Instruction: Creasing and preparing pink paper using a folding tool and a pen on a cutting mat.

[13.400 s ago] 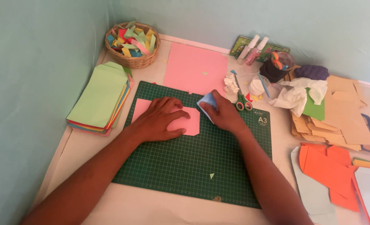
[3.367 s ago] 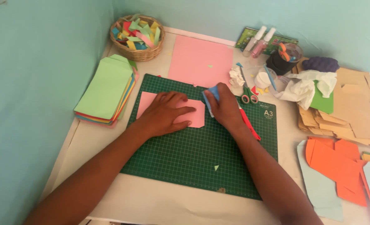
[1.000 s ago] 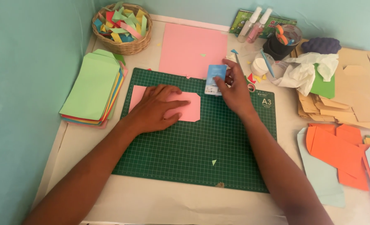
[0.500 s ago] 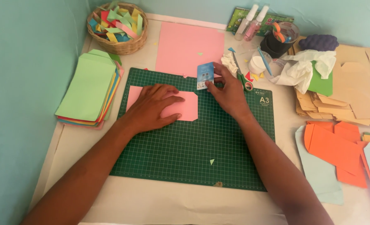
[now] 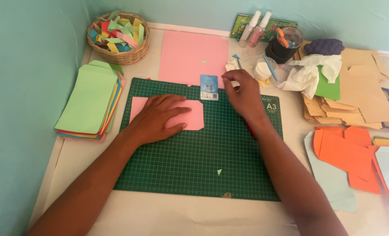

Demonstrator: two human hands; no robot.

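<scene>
the left hand (image 5: 157, 117) lies flat and wide on the pink paper piece (image 5: 193, 116), pressing it so it stays on the green cutting mat (image 5: 194, 170). the right hand (image 5: 243, 94) hovers empty, fingers loosely curled, just beside the small blue card (image 5: 209, 87) at the mat's far edge.

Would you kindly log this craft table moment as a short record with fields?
Surface: green cutting mat on a pale table
Left hand: left hand lies flat on a small pink paper piece
Right hand: right hand hovers at the mat's top edge, fingers pinched, nothing clearly held
Near right hand: small blue card, lying on the mat
Beyond mat: large pink sheet
Left side: stack of coloured envelopes; wicker basket of paper scraps
Right side: brown envelopes, orange paper
</scene>
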